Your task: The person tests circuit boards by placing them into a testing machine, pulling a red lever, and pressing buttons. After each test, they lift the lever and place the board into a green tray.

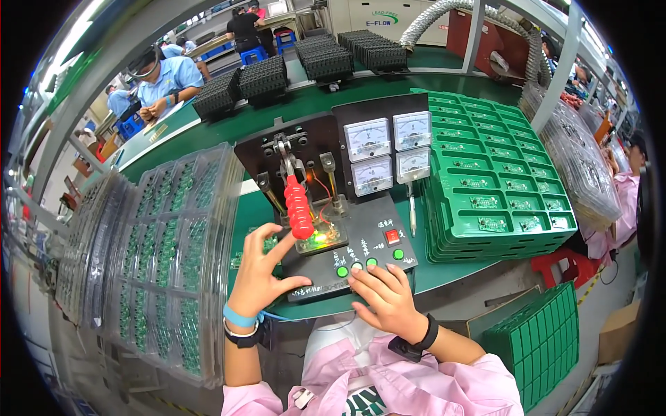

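Note:
In front of me stands a black test box [374, 215] with a toggle clamp, whose red ribbed handle [298, 208] points down toward me. Under the clamp lies a small circuit board [325, 239] with a bright green-yellow light on it. My left hand [257, 277] is open, thumb and fingers spread, its index fingertip at the handle's lower end. Flat fingers of my right hand [388, 298] rest on the box's front, at the row of round buttons [342, 272]; this hand is open too. Beyond the buttons is a red rocker switch [393, 237]. Dial meters [368, 139] stand upright behind.
Stacked green trays [444, 201] of circuit boards stand at right, clear plastic trays [216, 333] at left. A pen-like tool [413, 215] hangs beside the meters. Black racks [260, 80] line the far bench. A co-worker [166, 83] sits far left; a green crate [538, 347] stands lower right.

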`<state>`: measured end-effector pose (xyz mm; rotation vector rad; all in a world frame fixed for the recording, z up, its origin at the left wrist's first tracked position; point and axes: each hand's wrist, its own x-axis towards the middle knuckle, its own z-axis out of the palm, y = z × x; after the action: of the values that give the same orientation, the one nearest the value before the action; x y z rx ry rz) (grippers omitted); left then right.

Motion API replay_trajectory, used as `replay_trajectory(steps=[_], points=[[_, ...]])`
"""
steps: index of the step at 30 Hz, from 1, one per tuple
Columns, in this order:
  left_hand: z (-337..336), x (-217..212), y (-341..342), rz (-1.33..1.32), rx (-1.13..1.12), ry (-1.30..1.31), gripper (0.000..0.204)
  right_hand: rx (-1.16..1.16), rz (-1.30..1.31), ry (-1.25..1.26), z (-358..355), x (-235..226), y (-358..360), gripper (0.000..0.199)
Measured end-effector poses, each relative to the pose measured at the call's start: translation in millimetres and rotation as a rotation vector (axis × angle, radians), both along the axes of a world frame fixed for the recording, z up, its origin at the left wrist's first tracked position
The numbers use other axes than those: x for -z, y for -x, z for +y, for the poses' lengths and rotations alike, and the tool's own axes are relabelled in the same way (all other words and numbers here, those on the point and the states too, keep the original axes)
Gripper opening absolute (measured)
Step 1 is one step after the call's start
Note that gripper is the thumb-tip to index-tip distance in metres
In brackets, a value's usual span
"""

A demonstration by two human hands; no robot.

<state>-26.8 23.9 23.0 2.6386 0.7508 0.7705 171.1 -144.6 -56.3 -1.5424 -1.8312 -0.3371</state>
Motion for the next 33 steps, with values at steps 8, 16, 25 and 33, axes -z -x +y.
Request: replay_trajectory(steps=[8,16,25,33], points=[[9,3,-1,0.074,0.076,-0.040,0.080,-0.067,0.186,0.161,26,-51,-5,0.047],[4,9,15,-0.099,-0.085,-0.048,0.058,-0.465,0.606,-0.541,187,-213,-18,0.059],[14,30,74,0.085,-0.346,-0.074,0.022,-0.144,0.948,-0.061,110,-97,-24,0.012],[26,37,83,0.039,-0.327,-0.130,0.018,-0.147,0.590,0.528,105,-75,-9,0.026]])
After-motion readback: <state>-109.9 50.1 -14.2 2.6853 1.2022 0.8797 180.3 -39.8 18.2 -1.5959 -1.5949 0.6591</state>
